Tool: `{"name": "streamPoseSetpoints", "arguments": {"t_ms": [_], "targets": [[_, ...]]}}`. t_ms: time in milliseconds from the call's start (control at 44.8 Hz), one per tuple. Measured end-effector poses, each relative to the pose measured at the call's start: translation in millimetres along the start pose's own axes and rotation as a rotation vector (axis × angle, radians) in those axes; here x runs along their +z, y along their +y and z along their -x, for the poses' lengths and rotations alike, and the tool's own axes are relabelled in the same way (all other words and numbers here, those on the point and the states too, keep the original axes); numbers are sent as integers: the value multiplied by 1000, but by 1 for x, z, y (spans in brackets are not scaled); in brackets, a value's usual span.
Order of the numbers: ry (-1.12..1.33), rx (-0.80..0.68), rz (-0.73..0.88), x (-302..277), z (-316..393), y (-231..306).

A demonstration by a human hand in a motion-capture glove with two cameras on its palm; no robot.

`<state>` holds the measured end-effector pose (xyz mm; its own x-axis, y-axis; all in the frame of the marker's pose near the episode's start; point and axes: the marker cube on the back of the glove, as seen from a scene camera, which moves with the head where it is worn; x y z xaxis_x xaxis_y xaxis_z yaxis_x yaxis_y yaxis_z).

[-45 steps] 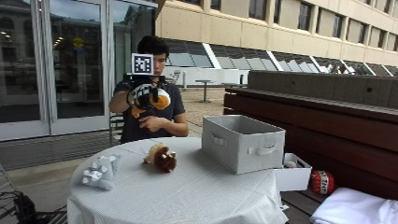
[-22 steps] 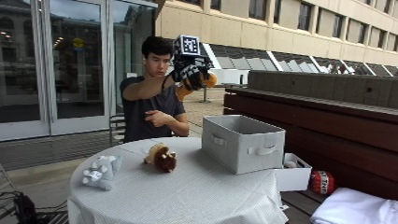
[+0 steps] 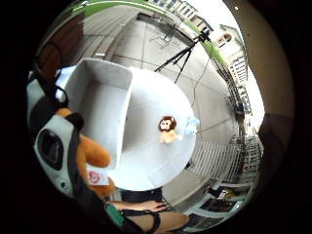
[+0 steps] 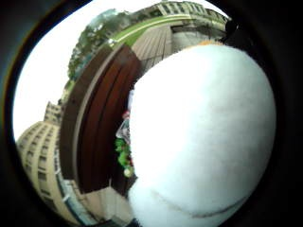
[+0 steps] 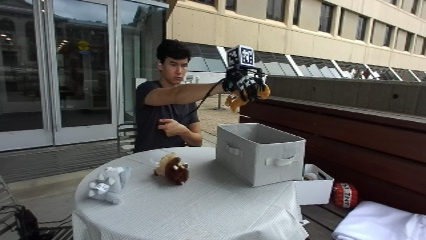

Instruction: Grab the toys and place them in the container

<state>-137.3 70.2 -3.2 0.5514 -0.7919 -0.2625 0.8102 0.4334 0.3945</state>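
Looking down, the little-finger palm view shows the grey container's (image 3: 100,105) bare interior, which the outside view hides behind its wall. High above it, the gloved right hand (image 5: 243,82) holds an orange plush toy (image 5: 234,101), grip apparently curled round it. Lion toy (image 5: 172,168) and pale toy (image 5: 106,184) lie on the worktop (image 5: 200,210).

right arm: stretched out level from the shoulder toward 3 o'clock | right hand (image 5: 245,85): raised at head height, fingers curled round an orange plush toy (image 5: 234,101) | bare hand (image 5: 170,127): folded against the chest
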Motion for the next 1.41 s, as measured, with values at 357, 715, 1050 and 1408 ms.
{"name": "streamPoseSetpoints", "arguments": {"t_ms": [357, 715, 1050, 1408], "targets": [[1, -6, 123, 49, -9, -25], [76, 7, 107, 35, -48, 3], [73, 161, 104, 40, -197, 37], [56, 179, 177, 101, -286, 71]]}}
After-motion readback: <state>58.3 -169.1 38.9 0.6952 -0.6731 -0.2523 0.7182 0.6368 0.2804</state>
